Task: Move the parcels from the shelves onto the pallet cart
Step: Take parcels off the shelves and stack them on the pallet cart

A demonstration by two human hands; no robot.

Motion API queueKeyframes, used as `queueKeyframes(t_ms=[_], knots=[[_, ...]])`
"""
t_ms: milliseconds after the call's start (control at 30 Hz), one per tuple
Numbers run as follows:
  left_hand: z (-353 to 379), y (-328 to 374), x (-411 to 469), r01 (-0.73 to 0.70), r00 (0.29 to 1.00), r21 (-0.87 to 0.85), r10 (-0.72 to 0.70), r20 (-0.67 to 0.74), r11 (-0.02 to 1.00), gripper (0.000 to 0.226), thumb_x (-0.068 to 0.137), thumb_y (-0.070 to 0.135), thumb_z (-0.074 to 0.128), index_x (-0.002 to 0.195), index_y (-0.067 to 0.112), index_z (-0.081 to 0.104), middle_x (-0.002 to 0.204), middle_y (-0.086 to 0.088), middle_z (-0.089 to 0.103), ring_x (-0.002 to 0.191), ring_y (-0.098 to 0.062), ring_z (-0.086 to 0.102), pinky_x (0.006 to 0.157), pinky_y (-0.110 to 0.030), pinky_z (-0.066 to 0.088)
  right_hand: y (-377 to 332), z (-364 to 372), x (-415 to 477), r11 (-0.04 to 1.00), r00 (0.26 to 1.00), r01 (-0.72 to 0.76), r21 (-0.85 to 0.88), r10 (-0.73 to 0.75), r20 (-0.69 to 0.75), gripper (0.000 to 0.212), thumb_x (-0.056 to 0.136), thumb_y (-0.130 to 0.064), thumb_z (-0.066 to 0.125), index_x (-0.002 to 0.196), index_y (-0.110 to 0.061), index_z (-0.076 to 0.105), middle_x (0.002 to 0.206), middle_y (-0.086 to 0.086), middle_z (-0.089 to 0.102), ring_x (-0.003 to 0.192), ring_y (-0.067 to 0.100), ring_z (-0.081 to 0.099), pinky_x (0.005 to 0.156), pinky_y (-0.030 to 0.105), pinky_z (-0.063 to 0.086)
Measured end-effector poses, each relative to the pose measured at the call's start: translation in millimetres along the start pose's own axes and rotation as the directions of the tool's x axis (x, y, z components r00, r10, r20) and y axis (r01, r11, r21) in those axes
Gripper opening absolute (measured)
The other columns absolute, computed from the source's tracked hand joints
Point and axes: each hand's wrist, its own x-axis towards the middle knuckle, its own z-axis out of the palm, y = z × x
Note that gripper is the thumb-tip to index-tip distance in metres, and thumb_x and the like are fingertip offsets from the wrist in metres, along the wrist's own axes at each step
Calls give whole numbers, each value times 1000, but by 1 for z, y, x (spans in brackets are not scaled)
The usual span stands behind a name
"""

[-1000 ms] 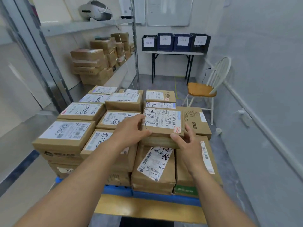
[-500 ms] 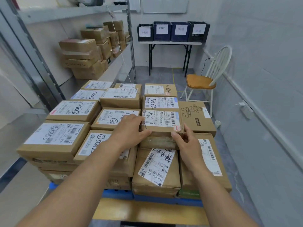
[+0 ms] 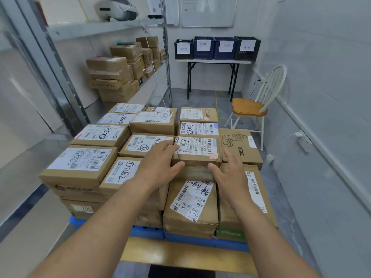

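Observation:
A small brown parcel (image 3: 197, 151) with a white shipping label sits on top of the stack on the blue pallet cart (image 3: 200, 240), in the middle column. My left hand (image 3: 158, 167) rests against its left end, with straight fingers on the label corner and the thumb along the front face. My right hand (image 3: 230, 173) hovers by the right front corner with its fingers spread and holds nothing. Several more brown parcels (image 3: 112, 77) are stacked on the metal shelf at the back left.
Labelled parcels cover the cart in several rows. A white chair (image 3: 249, 109) with an orange seat stands to the right, with a paper cup (image 3: 270, 159) on the floor near it. A folding table (image 3: 214, 61) with dark crates stands at the back wall. The shelf post (image 3: 166, 57) rises behind the cart.
The parcel has come down onto the stack. My right hand has opened and drawn off its right end, and my left hand's fingers have straightened on it.

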Motion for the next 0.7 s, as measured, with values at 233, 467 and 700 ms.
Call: queueKeyframes(t_ms=[233, 467, 700], knots=[[7, 12, -68, -11, 992, 144, 29, -120, 989, 60, 96, 50, 39, 147, 21, 31, 159, 1, 13, 146, -16, 4, 117, -31, -3, -7, 0, -50, 778, 886, 338, -530, -453, -101, 60, 70, -23, 82, 124, -9, 61, 135, 16, 53, 128, 31, 41, 101, 55, 39], [18, 9, -167, 146, 964, 128, -112, -242, 981, 66, 84, 56, 32, 129, 14, 58, 144, -8, 46, 137, -26, 35, 114, -46, 17, -16, 25, -118, 653, 755, 583, -483, -656, 24, 50, 66, -28, 79, 113, -13, 68, 125, 15, 61, 122, 31, 52, 101, 58, 41], [17, -9, -245, 405, 869, 119, -341, -359, 907, 73, 83, 58, 34, 139, 12, 46, 153, -13, 29, 140, -29, 29, 112, -44, 14, -45, 55, -164, 592, 626, 757, -278, -779, 46, 38, 81, -33, 55, 110, -15, 70, 126, 15, 60, 123, 32, 50, 104, 53, 39]])
